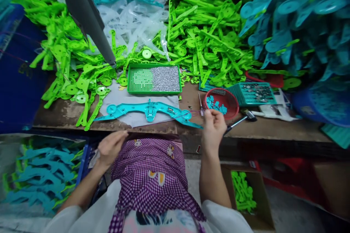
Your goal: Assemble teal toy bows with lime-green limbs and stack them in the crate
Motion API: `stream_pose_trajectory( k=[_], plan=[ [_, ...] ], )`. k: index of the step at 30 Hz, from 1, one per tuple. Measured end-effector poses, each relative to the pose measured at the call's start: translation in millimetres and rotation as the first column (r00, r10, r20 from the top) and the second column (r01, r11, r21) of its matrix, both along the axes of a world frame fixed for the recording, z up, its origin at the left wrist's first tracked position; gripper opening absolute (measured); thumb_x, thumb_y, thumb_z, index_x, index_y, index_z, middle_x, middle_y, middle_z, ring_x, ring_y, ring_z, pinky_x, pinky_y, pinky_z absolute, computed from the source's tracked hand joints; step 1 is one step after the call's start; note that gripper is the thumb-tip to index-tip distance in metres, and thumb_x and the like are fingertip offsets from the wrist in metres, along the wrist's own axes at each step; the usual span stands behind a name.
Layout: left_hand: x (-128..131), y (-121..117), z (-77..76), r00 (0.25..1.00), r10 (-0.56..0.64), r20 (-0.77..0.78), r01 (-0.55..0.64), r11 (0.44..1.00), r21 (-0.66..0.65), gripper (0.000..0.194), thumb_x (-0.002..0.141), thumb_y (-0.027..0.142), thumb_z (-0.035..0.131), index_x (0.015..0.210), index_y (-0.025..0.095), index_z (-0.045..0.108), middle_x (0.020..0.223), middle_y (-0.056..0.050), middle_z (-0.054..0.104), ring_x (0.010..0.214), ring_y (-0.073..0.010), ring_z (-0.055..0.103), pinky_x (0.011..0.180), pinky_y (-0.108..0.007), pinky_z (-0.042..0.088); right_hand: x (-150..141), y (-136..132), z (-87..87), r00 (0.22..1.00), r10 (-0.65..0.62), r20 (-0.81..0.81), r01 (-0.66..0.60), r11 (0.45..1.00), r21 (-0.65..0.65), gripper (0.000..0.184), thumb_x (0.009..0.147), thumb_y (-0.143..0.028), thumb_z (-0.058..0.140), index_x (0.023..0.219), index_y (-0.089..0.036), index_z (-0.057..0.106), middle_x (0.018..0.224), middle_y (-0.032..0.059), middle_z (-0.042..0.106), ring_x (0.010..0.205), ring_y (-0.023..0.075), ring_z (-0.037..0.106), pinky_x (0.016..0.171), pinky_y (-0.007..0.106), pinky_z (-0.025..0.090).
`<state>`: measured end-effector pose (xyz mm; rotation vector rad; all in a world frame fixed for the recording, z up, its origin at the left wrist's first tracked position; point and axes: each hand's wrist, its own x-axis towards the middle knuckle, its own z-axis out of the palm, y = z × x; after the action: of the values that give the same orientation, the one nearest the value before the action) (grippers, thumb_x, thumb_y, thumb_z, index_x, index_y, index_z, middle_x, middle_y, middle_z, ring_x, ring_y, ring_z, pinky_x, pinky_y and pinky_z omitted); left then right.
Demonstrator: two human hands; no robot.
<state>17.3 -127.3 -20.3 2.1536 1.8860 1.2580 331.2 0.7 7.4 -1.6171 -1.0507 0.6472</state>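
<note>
A long turquoise plastic part (131,108) lies across a pale cloth (136,121) in front of me, with a clip-like bracket at its middle. Over its right arm runs a thin reddish wire or thread (175,117). My right hand (213,125), fingers pinched together above the part's right tip, grips one end of this strand. At the table's front edge, left of centre, my left hand (112,147) is closed in a pinch. The strand seems to lead toward it, but whatever sits between those fingertips is too small to make out.
A green tray (139,80) of small metal pieces stands behind the part. To the right are a red basket (232,105), a hammer (247,115) and a teal tray (237,93). Bright green parts (207,36) pile up behind. A grey powered driver (90,22) hangs at upper left.
</note>
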Motion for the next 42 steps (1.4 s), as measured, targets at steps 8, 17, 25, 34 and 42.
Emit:
stream_pose_trajectory(
  k=[8, 17, 25, 34, 42],
  plan=[
    [-18.2, 71.2, 58.6, 0.597, 0.427, 0.679, -0.623, 0.78, 0.057, 0.022, 0.068, 0.026, 0.075, 0.082, 0.012, 0.065, 0.066, 0.002, 0.065, 0.055, -0.0112, 0.063, 0.054, -0.025, 0.056, 21.1, -7.3, -8.9, 0.933, 0.285, 0.219, -0.258, 0.956, -0.143, 0.032, 0.08, -0.049, 0.056, 0.082, -0.017, 0.063, 0.069, 0.0011, 0.064, 0.062, 0.0148, 0.054, 0.064, 0.029, 0.04],
    [44.5, 127.9, 107.1, 0.691, -0.18, 0.701, 0.218, 0.975, 0.036, 0.013, 0.079, 0.023, 0.069, 0.091, 0.019, 0.066, 0.072, 0.002, 0.065, 0.059, -0.0072, 0.06, 0.054, -0.019, 0.051, -33.0, -24.5, -1.4, 0.854, 0.245, 0.459, -0.294, 0.955, 0.038, 0.031, 0.088, -0.049, 0.051, 0.079, -0.022, 0.065, 0.071, 0.0015, 0.068, 0.067, 0.0167, 0.052, 0.08, 0.035, 0.035],
    [80.1, 37.1, 20.1, 0.313, -0.544, 0.778, 0.875, -0.153, -0.459, 0.015, 0.083, 0.032, 0.069, 0.088, 0.018, 0.073, 0.073, -0.002, 0.071, 0.062, -0.0106, 0.064, 0.059, -0.018, 0.047, -27.5, 25.8, 2.5, 0.913, -0.032, 0.408, -0.053, 0.979, 0.196, 0.036, 0.089, -0.051, 0.048, 0.08, -0.019, 0.064, 0.07, 0.0015, 0.064, 0.068, 0.0164, 0.049, 0.081, 0.036, 0.033],
    [-24.4, 15.5, 15.4, 0.889, -0.177, 0.423, 0.436, 0.611, -0.661, 0.018, 0.084, 0.036, 0.064, 0.089, 0.021, 0.071, 0.081, -0.002, 0.074, 0.068, -0.0151, 0.068, 0.059, -0.022, 0.052, 36.5, 12.0, 6.9, 0.862, -0.19, 0.469, 0.123, 0.978, 0.17, 0.035, 0.086, -0.051, 0.051, 0.081, -0.018, 0.064, 0.066, 0.001, 0.059, 0.065, 0.0169, 0.049, 0.082, 0.04, 0.034],
    [-11.8, 9.9, 54.1, 0.912, -0.343, 0.227, 0.402, 0.859, -0.318, 0.009, 0.085, 0.028, 0.065, 0.09, 0.023, 0.072, 0.082, -0.002, 0.075, 0.074, -0.0145, 0.071, 0.069, -0.023, 0.057, -27.6, -44.5, 51.2, 0.691, 0.426, 0.584, -0.525, 0.851, 0.0, 0.039, 0.089, -0.039, 0.052, 0.126, -0.028, 0.054, 0.133, 0.0108, 0.056, 0.125, 0.0277, 0.049, 0.104, 0.051, 0.027]
  ],
)
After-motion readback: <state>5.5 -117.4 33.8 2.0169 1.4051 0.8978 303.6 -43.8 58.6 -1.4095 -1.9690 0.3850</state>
